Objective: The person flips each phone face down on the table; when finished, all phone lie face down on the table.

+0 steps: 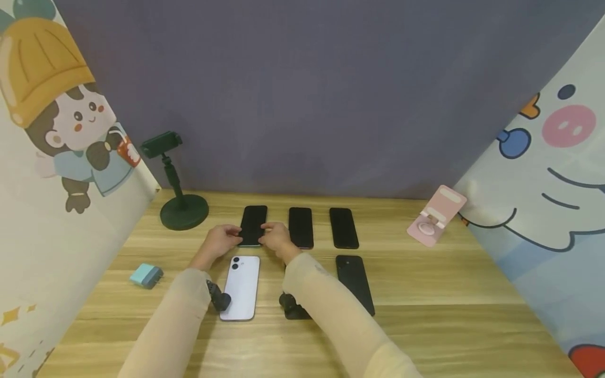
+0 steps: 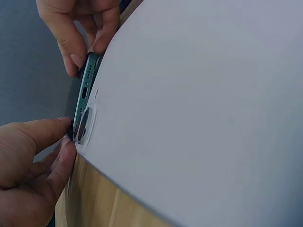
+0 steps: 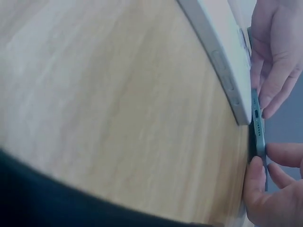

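A dark-screened smartphone [image 1: 253, 220] with a green frame lies face up in the back row, at its left end. My left hand [image 1: 222, 240] pinches its left edge near the bottom corner, while my right hand [image 1: 276, 239] holds the opposite edge. The left wrist view shows the phone's green bottom edge [image 2: 85, 90] with the charging port between both hands. Whether the phone touches the table there, I cannot tell. Just in front lies a white smartphone [image 1: 244, 289], back side up, with two lenses. My left wrist camera overlaps its lower left side.
Two more dark-screened phones [image 1: 301, 227] [image 1: 344, 228] continue the back row. In front lie a black phone [image 1: 356, 283] and another dark phone [image 1: 296, 313], mostly hidden by my right forearm. A black phone stand [image 1: 183, 212], blue charger [image 1: 147, 275] and pink folding stand [image 1: 430, 226] flank them.
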`<move>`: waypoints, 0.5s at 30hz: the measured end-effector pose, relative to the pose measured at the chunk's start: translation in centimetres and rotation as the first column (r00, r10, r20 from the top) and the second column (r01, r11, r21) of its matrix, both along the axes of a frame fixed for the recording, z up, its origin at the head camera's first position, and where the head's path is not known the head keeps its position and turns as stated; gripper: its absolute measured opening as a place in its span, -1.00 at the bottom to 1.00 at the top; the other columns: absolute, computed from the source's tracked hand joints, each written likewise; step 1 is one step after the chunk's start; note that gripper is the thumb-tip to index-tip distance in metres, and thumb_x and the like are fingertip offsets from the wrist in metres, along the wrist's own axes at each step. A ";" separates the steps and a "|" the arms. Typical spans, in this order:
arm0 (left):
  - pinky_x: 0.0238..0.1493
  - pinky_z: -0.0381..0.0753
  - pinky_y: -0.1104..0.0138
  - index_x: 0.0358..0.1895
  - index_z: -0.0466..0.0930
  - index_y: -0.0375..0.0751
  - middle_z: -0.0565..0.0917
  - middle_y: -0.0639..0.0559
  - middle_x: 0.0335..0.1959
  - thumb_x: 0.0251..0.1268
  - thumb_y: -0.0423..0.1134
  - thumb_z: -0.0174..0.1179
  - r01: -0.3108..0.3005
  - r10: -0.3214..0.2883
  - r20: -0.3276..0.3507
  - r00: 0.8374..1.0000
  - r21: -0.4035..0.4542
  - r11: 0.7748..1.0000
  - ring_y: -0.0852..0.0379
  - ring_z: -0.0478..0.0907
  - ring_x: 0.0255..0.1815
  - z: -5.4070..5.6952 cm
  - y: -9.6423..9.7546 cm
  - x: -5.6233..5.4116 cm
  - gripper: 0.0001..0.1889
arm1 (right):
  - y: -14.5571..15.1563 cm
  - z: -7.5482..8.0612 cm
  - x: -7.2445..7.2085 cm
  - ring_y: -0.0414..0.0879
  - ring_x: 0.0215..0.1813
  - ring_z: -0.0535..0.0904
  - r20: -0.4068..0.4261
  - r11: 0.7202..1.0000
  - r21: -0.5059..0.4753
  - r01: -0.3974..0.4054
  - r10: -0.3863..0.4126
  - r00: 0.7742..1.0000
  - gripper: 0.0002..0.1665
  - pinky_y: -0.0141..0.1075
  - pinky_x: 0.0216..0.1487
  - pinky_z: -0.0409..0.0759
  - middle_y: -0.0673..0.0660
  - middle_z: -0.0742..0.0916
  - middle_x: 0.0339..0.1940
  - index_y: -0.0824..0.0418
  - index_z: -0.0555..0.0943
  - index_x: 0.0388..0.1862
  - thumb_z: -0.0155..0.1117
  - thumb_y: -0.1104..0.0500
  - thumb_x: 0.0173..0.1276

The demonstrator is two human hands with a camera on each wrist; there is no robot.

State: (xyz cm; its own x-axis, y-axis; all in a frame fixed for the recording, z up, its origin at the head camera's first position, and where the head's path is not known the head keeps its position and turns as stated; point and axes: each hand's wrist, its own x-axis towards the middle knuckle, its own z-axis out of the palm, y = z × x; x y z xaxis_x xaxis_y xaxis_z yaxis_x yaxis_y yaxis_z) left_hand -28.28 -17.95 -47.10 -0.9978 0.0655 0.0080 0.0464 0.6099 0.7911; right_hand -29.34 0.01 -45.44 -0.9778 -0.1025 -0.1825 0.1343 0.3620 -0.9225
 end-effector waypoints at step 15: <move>-0.01 0.58 0.04 0.11 0.55 -0.49 0.60 -0.37 0.03 0.35 -0.33 0.19 0.011 -0.011 0.000 1.000 -0.043 0.999 -0.24 0.56 0.02 0.4 1.1 0.3 -0.65 | 0.5 0.9 0.0 -0.14 -0.45 0.51 0.096 0.939 -0.344 0.019 0.015 0.995 -0.46 -0.25 -0.21 0.66 0.25 0.55 0.01 0.35 0.54 0.23 0.22 0.54 0.24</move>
State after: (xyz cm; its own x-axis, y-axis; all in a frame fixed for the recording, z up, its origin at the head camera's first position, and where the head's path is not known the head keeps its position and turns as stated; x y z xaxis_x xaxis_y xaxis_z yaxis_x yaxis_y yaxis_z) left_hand -28.03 -16.88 -46.72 -0.9970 0.0773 0.0055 0.0541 0.6430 0.7640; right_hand -29.39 0.49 -44.56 -0.9578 -0.1741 -0.2287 0.2280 0.0242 -0.9734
